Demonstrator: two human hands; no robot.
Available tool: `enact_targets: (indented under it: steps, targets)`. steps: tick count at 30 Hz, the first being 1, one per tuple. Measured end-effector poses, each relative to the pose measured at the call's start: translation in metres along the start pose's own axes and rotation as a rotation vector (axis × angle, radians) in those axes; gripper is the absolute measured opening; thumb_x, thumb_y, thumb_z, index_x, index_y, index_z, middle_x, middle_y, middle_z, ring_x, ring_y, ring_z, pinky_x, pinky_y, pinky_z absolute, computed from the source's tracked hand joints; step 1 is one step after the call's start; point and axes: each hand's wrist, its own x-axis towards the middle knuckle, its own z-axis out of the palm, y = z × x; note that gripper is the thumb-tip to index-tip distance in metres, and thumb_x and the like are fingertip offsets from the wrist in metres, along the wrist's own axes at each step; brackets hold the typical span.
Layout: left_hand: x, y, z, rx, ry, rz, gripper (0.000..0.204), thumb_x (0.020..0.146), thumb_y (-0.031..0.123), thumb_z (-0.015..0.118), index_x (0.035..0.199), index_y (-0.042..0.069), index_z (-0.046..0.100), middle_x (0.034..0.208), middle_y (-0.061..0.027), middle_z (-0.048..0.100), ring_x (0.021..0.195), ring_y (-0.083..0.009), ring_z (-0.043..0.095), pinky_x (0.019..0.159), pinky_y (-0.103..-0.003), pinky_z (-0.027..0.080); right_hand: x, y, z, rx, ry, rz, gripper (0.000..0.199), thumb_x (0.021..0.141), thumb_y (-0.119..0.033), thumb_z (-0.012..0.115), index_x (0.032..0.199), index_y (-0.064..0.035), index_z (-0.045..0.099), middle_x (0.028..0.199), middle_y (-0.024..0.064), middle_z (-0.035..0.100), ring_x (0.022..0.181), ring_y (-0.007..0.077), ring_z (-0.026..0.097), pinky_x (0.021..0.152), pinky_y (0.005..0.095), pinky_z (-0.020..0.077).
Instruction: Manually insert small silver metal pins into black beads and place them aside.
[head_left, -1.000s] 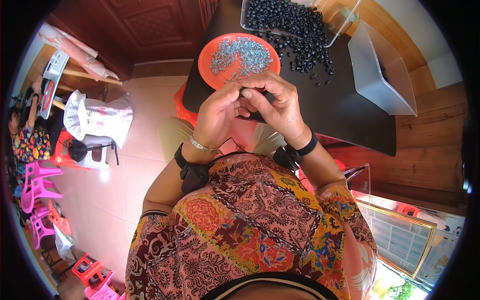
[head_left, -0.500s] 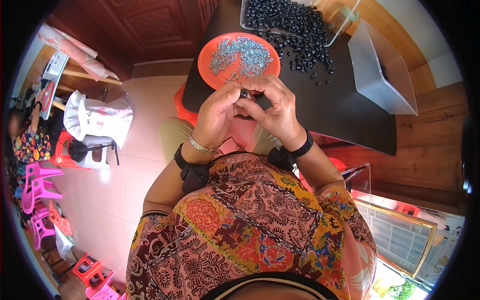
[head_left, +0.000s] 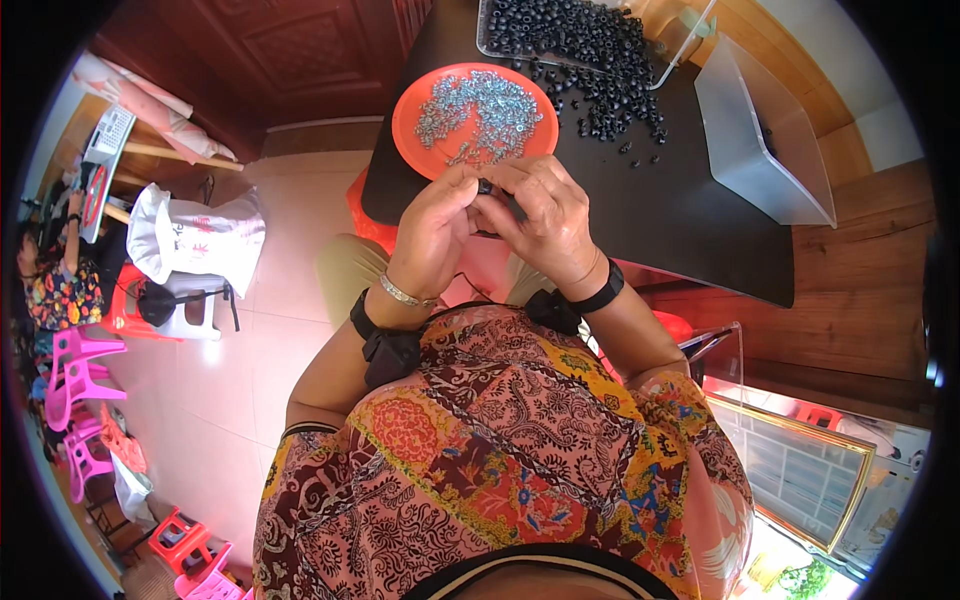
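Between my two hands, just in front of the orange plate's near rim, is a small black plastic part (head_left: 485,187). My left hand (head_left: 437,222) pinches it between thumb and finger. The fingers of my right hand (head_left: 545,212) are pressed together against its right side; whether a small metal piece is in them is hidden. The round orange plate (head_left: 408,140) holds many small silvery metal pieces (head_left: 480,108), perhaps screws. Beyond it, a heap of small black parts (head_left: 600,105) spreads over the dark table (head_left: 690,225) from a clear tray (head_left: 484,38).
An upright translucent bin (head_left: 745,150) stands on the table's right side. To the left, a white sack (head_left: 205,240) rests on a stool, with pink plastic chairs (head_left: 75,370) below. Another person (head_left: 65,270) sits at the far left. A gold-framed panel (head_left: 800,470) is at lower right.
My right-hand fingers have curled in a little more around the black part. My left hand keeps its pinch almost unmoved. The view has shifted slightly.
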Motion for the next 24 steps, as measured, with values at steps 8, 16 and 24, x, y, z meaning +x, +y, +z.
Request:
enact_targets:
  steps: [8, 16, 24]
  targets:
    - [0.001, -0.006, -0.002, -0.043, 0.033, -0.003, 0.025, 0.096, 0.019, 0.040, 0.108, 0.001, 0.052, 0.100, -0.0074, 0.058, 0.090, -0.0163, 0.057, 0.082, -0.033, 0.046, -0.002, 0.000, 0.002, -0.088, -0.068, -0.019, 0.038, 0.068, -0.002, 0.074, 0.102, -0.0035, 0.059, 0.093, 0.0085, 0.063, 0.079, 0.0270, 0.061, 0.069, 0.0353, 0.0518]
    - [0.004, -0.007, -0.005, -0.011, 0.129, 0.017, 0.024, 0.093, 0.018, 0.037, 0.101, 0.002, 0.054, 0.087, -0.0053, 0.056, 0.078, -0.0154, 0.052, 0.073, -0.030, 0.042, -0.004, 0.004, 0.016, -0.105, -0.114, -0.056, 0.028, 0.071, -0.007, 0.066, 0.097, -0.0006, 0.060, 0.090, 0.0115, 0.060, 0.079, 0.0263, 0.058, 0.071, 0.0347, 0.0507]
    - [0.008, -0.017, -0.018, -0.068, 0.086, -0.006, 0.016, 0.092, 0.015, 0.041, 0.084, 0.006, 0.051, 0.080, -0.0039, 0.056, 0.076, -0.0151, 0.055, 0.072, -0.031, 0.045, -0.011, 0.006, 0.014, -0.137, -0.152, -0.064, 0.026, 0.071, -0.006, 0.066, 0.096, -0.0004, 0.059, 0.088, 0.0113, 0.060, 0.077, 0.0265, 0.058, 0.069, 0.0341, 0.0513]
